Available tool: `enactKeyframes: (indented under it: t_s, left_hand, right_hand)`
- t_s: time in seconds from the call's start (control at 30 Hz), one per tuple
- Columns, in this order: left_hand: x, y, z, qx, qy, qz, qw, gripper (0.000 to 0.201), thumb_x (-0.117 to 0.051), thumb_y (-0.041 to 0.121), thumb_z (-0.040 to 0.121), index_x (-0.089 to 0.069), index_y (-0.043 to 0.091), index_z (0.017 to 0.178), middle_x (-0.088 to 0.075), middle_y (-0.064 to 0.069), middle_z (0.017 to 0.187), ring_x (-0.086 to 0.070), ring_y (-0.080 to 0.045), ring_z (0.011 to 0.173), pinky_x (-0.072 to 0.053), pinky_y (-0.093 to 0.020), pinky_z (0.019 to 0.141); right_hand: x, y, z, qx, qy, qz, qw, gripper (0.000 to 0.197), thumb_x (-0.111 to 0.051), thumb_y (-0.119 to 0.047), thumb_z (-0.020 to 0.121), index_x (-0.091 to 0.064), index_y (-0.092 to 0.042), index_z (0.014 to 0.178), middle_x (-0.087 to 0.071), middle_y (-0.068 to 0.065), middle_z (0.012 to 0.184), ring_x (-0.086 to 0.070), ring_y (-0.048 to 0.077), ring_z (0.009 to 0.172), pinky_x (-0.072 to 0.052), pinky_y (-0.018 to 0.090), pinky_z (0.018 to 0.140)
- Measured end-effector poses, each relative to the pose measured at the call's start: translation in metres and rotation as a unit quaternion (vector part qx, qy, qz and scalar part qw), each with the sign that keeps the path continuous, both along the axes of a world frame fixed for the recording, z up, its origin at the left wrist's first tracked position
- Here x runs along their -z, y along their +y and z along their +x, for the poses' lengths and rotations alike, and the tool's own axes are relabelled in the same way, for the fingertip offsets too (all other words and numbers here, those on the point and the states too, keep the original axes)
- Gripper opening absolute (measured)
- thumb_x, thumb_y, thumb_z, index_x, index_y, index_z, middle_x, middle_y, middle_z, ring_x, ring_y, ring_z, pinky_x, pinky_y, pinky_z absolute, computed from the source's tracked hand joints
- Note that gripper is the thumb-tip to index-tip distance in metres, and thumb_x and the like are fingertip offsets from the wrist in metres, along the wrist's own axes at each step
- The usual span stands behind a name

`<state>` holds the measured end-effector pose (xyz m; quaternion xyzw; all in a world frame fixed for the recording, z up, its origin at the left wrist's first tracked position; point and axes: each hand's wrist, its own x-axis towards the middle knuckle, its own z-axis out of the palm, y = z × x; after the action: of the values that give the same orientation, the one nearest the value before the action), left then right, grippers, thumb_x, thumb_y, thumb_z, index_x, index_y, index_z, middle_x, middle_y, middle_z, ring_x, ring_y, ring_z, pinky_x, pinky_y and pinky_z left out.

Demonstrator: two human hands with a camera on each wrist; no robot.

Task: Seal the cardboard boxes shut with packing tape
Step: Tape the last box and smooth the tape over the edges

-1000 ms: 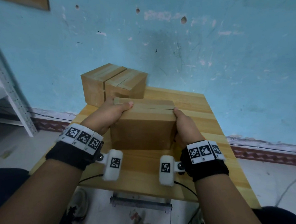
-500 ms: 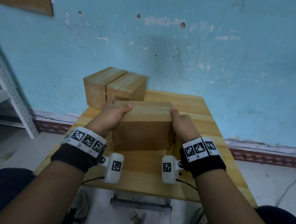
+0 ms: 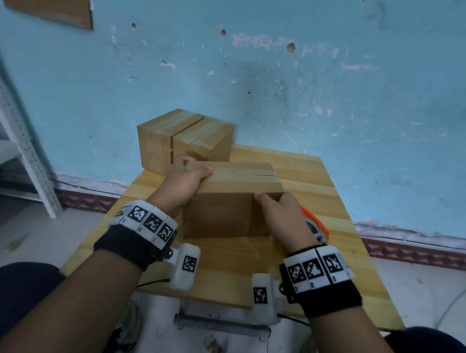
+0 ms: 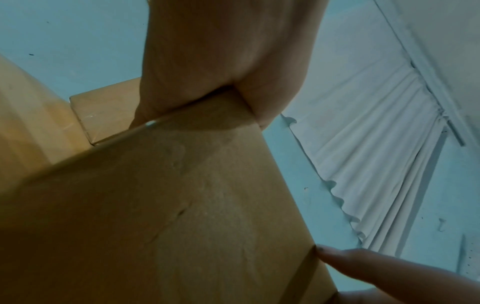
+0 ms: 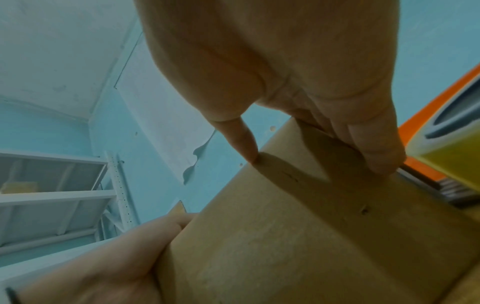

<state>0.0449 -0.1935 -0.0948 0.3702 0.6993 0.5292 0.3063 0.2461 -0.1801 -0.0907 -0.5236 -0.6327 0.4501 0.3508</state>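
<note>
A closed cardboard box (image 3: 224, 216) stands mid-table with one upright corner turned toward me; a flap seam shows on its top. My left hand (image 3: 191, 178) grips its far left corner, thumb on top and fingers behind; the left wrist view shows that hand (image 4: 221, 61) clamped over the box's (image 4: 182, 205) edge. My right hand (image 3: 281, 209) holds the near right side, thumb at the corner. The right wrist view shows its fingers (image 5: 369, 144) lying on the box (image 5: 311, 236). An orange tape dispenser (image 3: 317, 226) sits just behind the right hand, its roll (image 5: 446, 148) close by.
Two more cardboard boxes (image 3: 185, 140) stand side by side at the table's back left corner, against the blue wall. The wooden table (image 3: 289, 261) has bare surface in front of the held box and at the back right. A white metal shelf (image 3: 10, 141) stands left.
The box has been turned on the table: its right end swung toward me and its left end away. Both hands kept their hold. The tape dispenser has come into sight behind the right hand.
</note>
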Motion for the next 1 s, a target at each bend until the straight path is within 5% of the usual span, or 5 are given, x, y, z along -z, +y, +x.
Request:
enactKeyframes:
  t_s: [0.17,0.3,0.47,0.7,1.0]
  left_hand:
    - [-0.002,0.003,-0.002,-0.010,0.007,-0.010,1.000,0.038,-0.066,0.037,0.090,-0.044,0.028,0.120,-0.042,-0.005,0.131,-0.050,-0.026,0.111,-0.048,-0.044,0.094]
    - [-0.004,0.004,-0.003,0.017,-0.021,-0.017,0.999,0.040,-0.066,0.032,0.092,-0.043,0.025,0.123,-0.050,-0.005,0.117,-0.054,-0.021,0.096,-0.048,-0.036,0.078]
    - [-0.004,0.002,-0.001,0.014,-0.016,-0.011,1.000,0.037,-0.064,0.032,0.093,-0.042,0.024,0.123,-0.051,-0.001,0.110,-0.054,-0.018,0.092,-0.045,-0.032,0.069]
    - [-0.006,0.005,-0.003,0.000,0.015,-0.045,0.999,0.042,-0.069,0.040,0.086,-0.045,0.031,0.119,-0.042,-0.009,0.136,-0.051,-0.031,0.115,-0.046,-0.050,0.101]
    - [-0.001,0.004,-0.002,-0.023,0.038,-0.044,0.998,0.068,-0.066,0.045,0.090,-0.036,0.018,0.145,-0.025,-0.010,0.146,-0.040,-0.023,0.113,-0.037,-0.032,0.087]
  right_hand:
    - [0.000,-0.001,0.005,-0.020,0.008,0.003,1.000,0.021,-0.060,-0.038,0.094,-0.060,-0.021,0.083,-0.069,0.004,0.091,-0.066,0.019,0.084,-0.055,0.046,0.087]
    - [0.002,-0.002,0.006,-0.015,-0.014,0.017,1.000,0.033,-0.060,-0.045,0.093,-0.065,-0.012,0.090,-0.071,0.017,0.097,-0.067,0.028,0.085,-0.055,0.050,0.084]
    - [0.005,0.001,0.006,-0.013,-0.023,0.016,1.000,0.039,-0.059,-0.049,0.091,-0.065,-0.010,0.096,-0.071,0.013,0.095,-0.067,0.025,0.084,-0.056,0.050,0.084]
    - [0.008,0.003,0.007,-0.012,-0.034,0.026,0.999,0.039,-0.058,-0.051,0.092,-0.064,-0.013,0.096,-0.071,0.009,0.091,-0.067,0.022,0.081,-0.057,0.048,0.081]
    - [0.013,0.005,0.007,-0.011,-0.038,0.041,0.998,0.040,-0.057,-0.050,0.093,-0.064,-0.011,0.096,-0.070,0.012,0.090,-0.067,0.024,0.080,-0.057,0.048,0.079]
